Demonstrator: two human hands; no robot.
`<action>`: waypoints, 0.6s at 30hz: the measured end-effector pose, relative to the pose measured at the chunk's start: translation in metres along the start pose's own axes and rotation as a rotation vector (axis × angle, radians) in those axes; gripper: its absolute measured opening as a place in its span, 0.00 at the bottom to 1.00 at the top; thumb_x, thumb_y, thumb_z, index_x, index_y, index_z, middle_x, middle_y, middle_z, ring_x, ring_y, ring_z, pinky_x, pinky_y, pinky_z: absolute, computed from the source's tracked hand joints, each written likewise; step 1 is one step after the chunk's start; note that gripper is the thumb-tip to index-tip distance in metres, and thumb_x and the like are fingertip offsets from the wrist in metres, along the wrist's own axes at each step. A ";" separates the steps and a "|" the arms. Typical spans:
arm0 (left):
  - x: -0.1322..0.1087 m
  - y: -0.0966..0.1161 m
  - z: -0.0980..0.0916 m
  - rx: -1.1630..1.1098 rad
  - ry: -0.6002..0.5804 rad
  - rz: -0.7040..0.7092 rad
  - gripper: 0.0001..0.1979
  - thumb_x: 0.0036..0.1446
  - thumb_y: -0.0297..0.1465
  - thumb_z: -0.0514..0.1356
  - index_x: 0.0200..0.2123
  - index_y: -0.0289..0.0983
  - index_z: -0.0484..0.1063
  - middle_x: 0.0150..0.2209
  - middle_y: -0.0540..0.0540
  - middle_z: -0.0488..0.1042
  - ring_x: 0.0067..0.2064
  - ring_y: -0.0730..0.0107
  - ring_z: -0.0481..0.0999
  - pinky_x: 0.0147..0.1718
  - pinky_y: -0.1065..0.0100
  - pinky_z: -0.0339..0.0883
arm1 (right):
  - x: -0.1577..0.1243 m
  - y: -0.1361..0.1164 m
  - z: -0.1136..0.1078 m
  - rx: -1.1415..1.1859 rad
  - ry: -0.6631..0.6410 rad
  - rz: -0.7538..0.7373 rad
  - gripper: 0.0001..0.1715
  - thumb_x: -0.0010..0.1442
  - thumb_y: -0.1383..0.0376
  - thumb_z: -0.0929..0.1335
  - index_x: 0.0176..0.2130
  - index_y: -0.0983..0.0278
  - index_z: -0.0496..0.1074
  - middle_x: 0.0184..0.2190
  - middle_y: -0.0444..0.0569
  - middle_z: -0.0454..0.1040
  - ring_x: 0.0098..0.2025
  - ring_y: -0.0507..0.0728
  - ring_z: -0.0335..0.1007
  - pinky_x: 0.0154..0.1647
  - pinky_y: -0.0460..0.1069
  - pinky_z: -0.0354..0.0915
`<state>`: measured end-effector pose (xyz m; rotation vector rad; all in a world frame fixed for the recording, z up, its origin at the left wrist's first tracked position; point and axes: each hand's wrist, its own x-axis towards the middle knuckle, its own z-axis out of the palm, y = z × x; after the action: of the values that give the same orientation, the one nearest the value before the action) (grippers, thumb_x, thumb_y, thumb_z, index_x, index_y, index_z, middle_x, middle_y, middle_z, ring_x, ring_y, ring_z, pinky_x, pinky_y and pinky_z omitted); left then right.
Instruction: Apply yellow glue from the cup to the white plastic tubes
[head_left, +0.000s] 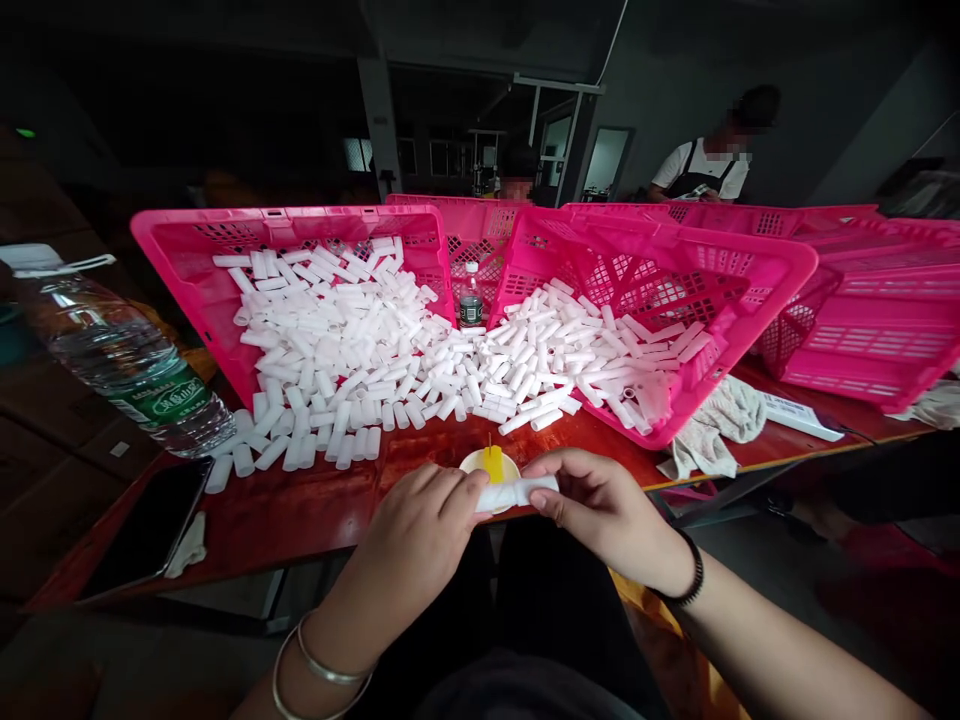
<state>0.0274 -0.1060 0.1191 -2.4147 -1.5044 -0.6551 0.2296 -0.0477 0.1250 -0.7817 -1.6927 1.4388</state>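
White plastic, a short tube (517, 492), lies crosswise between both hands at the near edge of the red table (300, 510). The left hand (416, 530) pinches one end with fingers curled over it, so that end is hidden; the right hand (600, 505) closes thumb and fingertips on the other end. Whether the tube is one piece or two being joined is hard to make out. Just behind it sits a small pale dish (491, 465) with something yellow standing in it, partly covered by the hands.

Beyond, a heap of white tubes (420, 350) spills from two tipped pink crates, the left crate (187, 250) and the right crate (735, 270), onto the table. A small bottle (470, 297) stands between them, its lower part screened by tubes. More pink crates (885, 330) are stacked to the right, cut off by the frame edge. A crumpled cloth (712, 430) lies under the right crate's corner. At left, a big water bottle (120, 350) lies tilted, and a dark phone (150, 525) rests near the table edge. A person (705, 165) stands far back in the dim room.
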 end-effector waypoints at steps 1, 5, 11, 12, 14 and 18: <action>-0.001 0.004 -0.004 0.024 -0.001 0.003 0.13 0.61 0.25 0.48 0.48 0.35 0.65 0.38 0.42 0.75 0.38 0.58 0.74 0.36 0.56 0.71 | -0.002 -0.004 0.001 -0.020 -0.014 -0.002 0.13 0.54 0.59 0.71 0.36 0.65 0.71 0.30 0.47 0.73 0.29 0.51 0.68 0.31 0.46 0.66; -0.009 0.021 -0.016 0.001 -0.017 -0.034 0.11 0.62 0.26 0.48 0.46 0.36 0.65 0.36 0.43 0.74 0.36 0.59 0.74 0.33 0.60 0.70 | -0.012 -0.018 0.008 -0.085 -0.078 -0.020 0.12 0.56 0.60 0.70 0.36 0.66 0.70 0.27 0.45 0.70 0.27 0.50 0.64 0.28 0.45 0.63; -0.024 0.046 -0.035 -0.313 -0.114 -0.186 0.09 0.63 0.30 0.49 0.44 0.38 0.65 0.37 0.44 0.73 0.38 0.62 0.73 0.36 0.62 0.67 | -0.025 -0.036 0.011 -0.283 -0.203 -0.191 0.09 0.60 0.62 0.66 0.36 0.66 0.68 0.26 0.45 0.68 0.25 0.49 0.61 0.26 0.44 0.60; -0.027 0.051 -0.038 -0.413 -0.121 -0.220 0.09 0.63 0.31 0.50 0.44 0.38 0.65 0.38 0.45 0.73 0.39 0.63 0.73 0.38 0.63 0.66 | -0.026 -0.039 0.010 -0.351 -0.221 -0.273 0.08 0.61 0.62 0.65 0.36 0.66 0.68 0.26 0.45 0.68 0.26 0.49 0.62 0.27 0.45 0.60; -0.032 0.061 -0.042 -0.629 -0.153 -0.292 0.09 0.63 0.34 0.50 0.43 0.39 0.66 0.37 0.47 0.73 0.38 0.67 0.72 0.37 0.68 0.66 | -0.028 -0.041 0.010 -0.505 -0.252 -0.490 0.09 0.62 0.63 0.63 0.32 0.65 0.66 0.25 0.45 0.68 0.26 0.50 0.62 0.29 0.46 0.60; -0.043 0.081 -0.042 -0.879 -0.285 -0.397 0.14 0.64 0.39 0.48 0.33 0.38 0.66 0.27 0.51 0.69 0.28 0.73 0.68 0.26 0.73 0.62 | -0.039 -0.033 0.018 -0.676 -0.251 -0.752 0.16 0.63 0.66 0.58 0.24 0.62 0.59 0.20 0.44 0.64 0.24 0.51 0.58 0.29 0.48 0.57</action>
<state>0.0731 -0.1941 0.1391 -2.9129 -2.1913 -1.3322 0.2347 -0.0955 0.1497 -0.2160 -2.3609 0.4495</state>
